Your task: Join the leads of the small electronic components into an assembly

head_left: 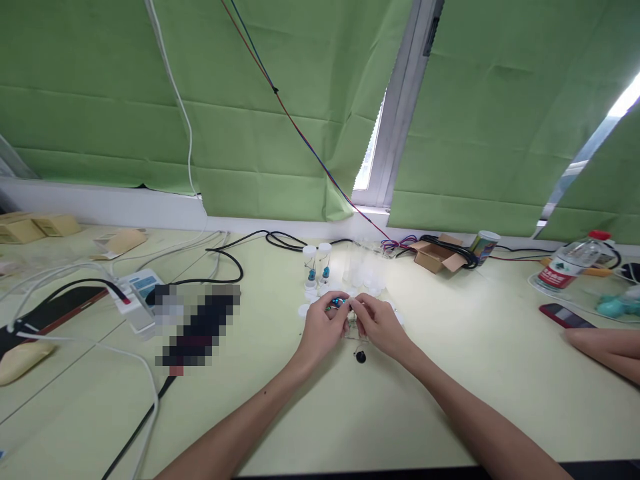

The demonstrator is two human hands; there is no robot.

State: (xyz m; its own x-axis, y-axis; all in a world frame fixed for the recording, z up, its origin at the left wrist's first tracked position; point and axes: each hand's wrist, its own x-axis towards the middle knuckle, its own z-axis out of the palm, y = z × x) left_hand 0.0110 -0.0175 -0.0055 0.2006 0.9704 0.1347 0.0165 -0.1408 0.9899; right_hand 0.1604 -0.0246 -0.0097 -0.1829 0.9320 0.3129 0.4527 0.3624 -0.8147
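Observation:
My left hand (324, 325) and my right hand (381, 327) meet over the middle of the table, fingertips pinched close together. Whatever they pinch is too small to make out. A small blue and green part (336, 303) shows by the fingers of my left hand. Beneath the fingertips is a clear plate-like piece (352, 331), partly hidden. A black round knob-like part (361, 357) lies just in front of it, on my side. Behind my left hand stand two small clear vials with white caps (317, 248) and blue parts (326, 272) inside or beside them.
A power strip (134, 303), white cables and a pixelated dark object (200, 330) lie to the left. At the back is an open cardboard box (436, 255) with black cable, beside a can (484, 247). Rightward are a water bottle (570, 263), a phone (566, 316) and another person's arm (605, 350).

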